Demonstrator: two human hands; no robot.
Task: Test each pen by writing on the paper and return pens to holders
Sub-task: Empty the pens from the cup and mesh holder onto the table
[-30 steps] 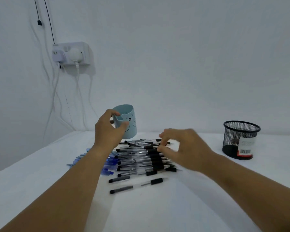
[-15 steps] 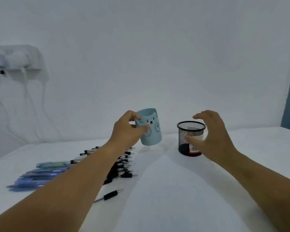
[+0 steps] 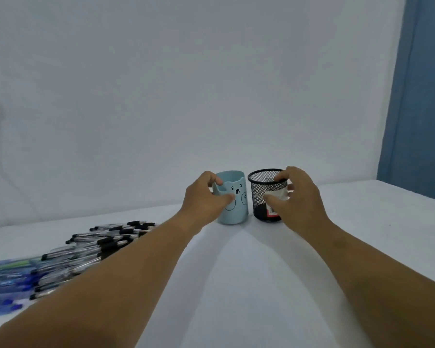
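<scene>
White-covered table (image 3: 362, 222), plain pale wall (image 3: 211, 84), blue curtain (image 3: 422, 96) at right.

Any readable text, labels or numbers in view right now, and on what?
None can be read.
Sticker on the black mesh holder: white and red with barcode lines, print too small and partly behind the right hand.
Blue bear holder: drawn face only, no words.
Pens: markings blurred.

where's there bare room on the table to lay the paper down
Bare white table lies between the two forearms, in front of the blue bear holder and black mesh holder. More free surface stretches right of the right hand. The left side is crowded with the pen pile. The left hand grips the bear holder.
</scene>
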